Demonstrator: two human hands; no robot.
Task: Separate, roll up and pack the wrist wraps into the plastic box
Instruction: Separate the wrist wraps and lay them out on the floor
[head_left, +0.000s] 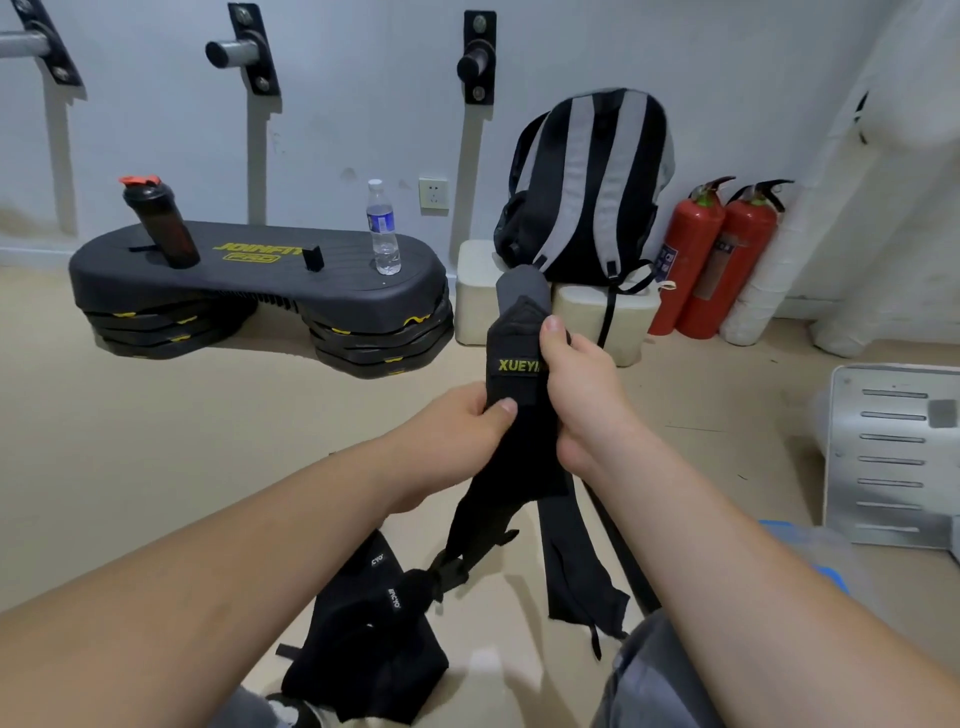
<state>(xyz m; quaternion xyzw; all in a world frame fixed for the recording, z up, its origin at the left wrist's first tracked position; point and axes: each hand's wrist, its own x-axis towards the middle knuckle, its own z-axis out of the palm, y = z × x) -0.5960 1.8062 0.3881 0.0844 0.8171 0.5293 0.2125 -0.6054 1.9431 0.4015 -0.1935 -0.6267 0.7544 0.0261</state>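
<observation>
Two wraps (514, 343), it seems, stuck together, held up mid-air | left hand (462, 421) pinches the lower label (519, 366) edge | right hand (582, 395) curls round the top | tails (571, 561) hang toward the floor (208, 441) beside a black pile (363, 639) | step: separating | next: firm opposite pull to peel them apart

Your left hand (462, 421) pinches the wrist wrap (519, 457) from the left; your right hand (582, 389) grips its right edge, thumb up.
</observation>
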